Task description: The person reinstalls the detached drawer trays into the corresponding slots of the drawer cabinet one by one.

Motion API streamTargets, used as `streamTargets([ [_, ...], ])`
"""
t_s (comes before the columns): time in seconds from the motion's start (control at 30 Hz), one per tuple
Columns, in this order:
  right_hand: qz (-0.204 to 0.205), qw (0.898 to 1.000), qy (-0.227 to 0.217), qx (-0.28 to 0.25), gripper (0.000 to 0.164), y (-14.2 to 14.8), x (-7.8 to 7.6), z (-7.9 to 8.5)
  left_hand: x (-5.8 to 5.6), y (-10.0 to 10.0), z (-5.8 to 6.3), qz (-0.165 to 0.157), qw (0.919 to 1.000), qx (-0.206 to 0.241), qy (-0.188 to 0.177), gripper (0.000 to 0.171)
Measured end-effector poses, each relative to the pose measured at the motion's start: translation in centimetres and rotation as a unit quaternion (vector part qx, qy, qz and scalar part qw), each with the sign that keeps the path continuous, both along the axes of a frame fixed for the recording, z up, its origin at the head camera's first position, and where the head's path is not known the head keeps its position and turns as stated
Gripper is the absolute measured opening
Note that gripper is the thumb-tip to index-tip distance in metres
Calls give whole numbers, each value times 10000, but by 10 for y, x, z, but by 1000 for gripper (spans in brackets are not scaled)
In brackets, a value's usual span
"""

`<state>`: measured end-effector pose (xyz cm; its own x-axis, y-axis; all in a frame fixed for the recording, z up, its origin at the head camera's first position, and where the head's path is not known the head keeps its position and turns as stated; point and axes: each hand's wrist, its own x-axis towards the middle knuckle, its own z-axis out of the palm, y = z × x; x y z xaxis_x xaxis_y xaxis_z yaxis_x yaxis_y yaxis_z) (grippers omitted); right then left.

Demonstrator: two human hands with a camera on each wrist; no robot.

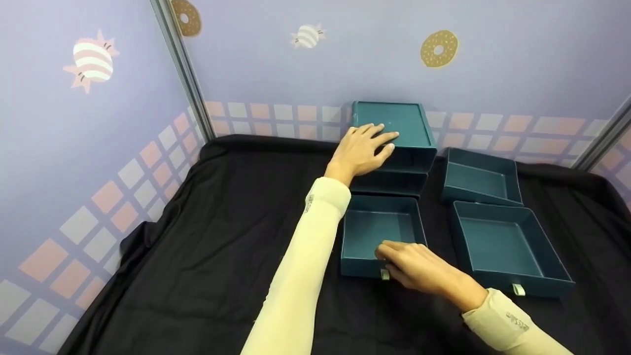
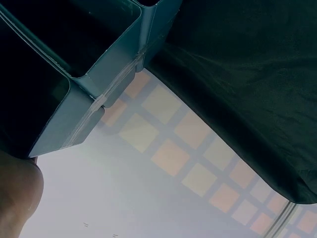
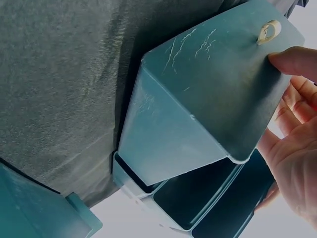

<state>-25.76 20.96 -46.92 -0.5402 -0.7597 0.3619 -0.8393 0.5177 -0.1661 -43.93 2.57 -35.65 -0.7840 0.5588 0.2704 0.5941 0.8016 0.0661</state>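
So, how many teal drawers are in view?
3: the leftmost drawer, in front of the cabinet, held by the right hand; the front-right drawer; the back-right drawer, near the wall. The cabinet's dark inside may hide more.

It looks like a small panelled booth: lilac walls (image 1: 246, 74) printed with doughnuts (image 1: 447, 48), striped sweets (image 1: 93, 60) and pastel squares (image 1: 83, 222) rise along the far and left edges of a counter (image 1: 212, 236) draped in black, with metal posts (image 1: 182, 64) near its far corners.

Teal drawer (image 1: 377, 230), upright, before teal cabinet (image 1: 402, 123)
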Motion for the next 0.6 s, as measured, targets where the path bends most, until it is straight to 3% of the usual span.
streamTargets([
  [0.37,-65,10000,29,-3,22,-2,5,6,-1,5,0,-59,9999,99,57,51],
  [0.6,-145,9998,-116,-14,19,0,-2,7,-2,2,-3,-20,9999,89,87,51],
])
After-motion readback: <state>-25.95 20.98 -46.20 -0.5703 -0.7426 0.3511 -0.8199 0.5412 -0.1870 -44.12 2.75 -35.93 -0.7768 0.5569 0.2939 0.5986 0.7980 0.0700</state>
